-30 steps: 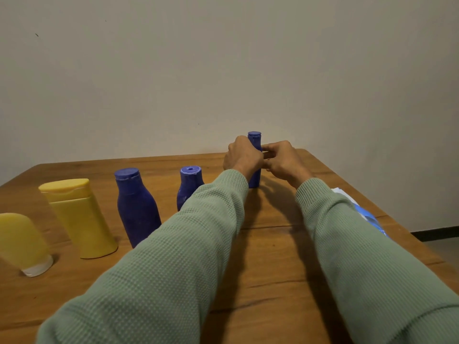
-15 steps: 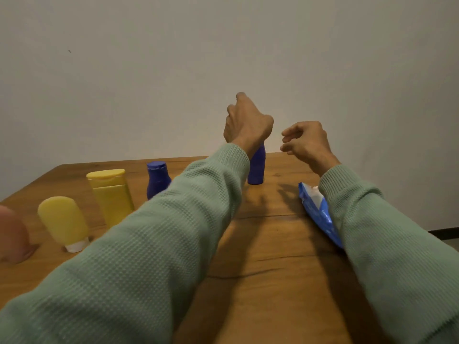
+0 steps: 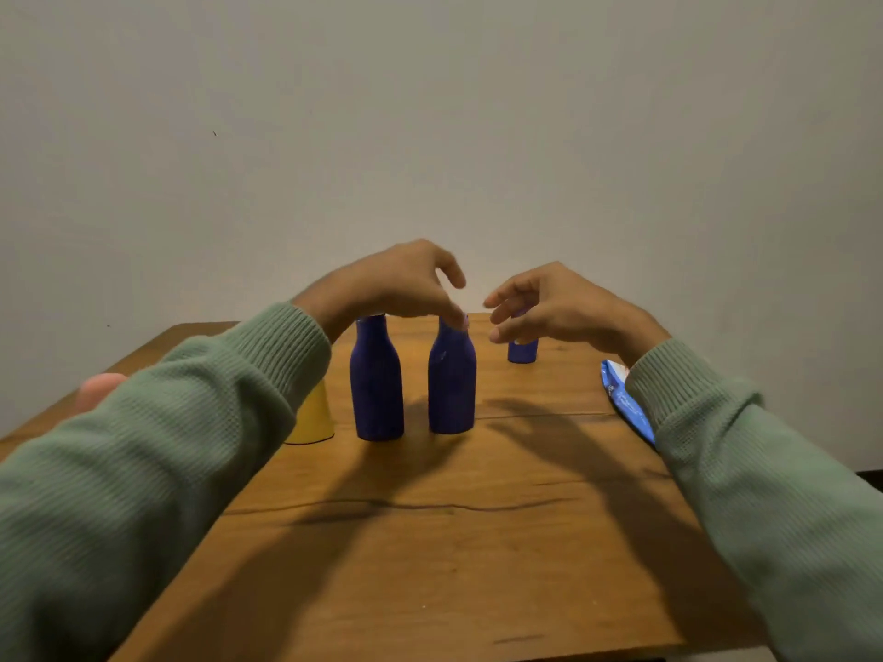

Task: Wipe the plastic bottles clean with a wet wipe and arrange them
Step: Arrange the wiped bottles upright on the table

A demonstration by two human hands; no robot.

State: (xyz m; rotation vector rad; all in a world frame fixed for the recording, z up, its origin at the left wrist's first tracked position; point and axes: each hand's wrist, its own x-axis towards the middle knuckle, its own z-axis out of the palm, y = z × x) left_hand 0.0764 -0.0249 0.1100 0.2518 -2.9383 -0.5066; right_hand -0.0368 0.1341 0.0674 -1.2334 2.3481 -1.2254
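1. Two blue bottles (image 3: 376,380) (image 3: 452,379) are seen upright, side by side, mid-table; a smaller blue bottle (image 3: 522,351) stands farther back on the right.
2. A yellow bottle (image 3: 313,418) is partly hidden behind the left sleeve (image 3: 181,446).
3. The left hand (image 3: 387,289) is held loosely open over the two bottles' tops, gripping nothing; contact cannot be told.
4. The right hand (image 3: 549,305) is held open and empty before the small bottle.
5. A blue wipes pack (image 3: 623,403) lies on the wooden table (image 3: 454,542), right.
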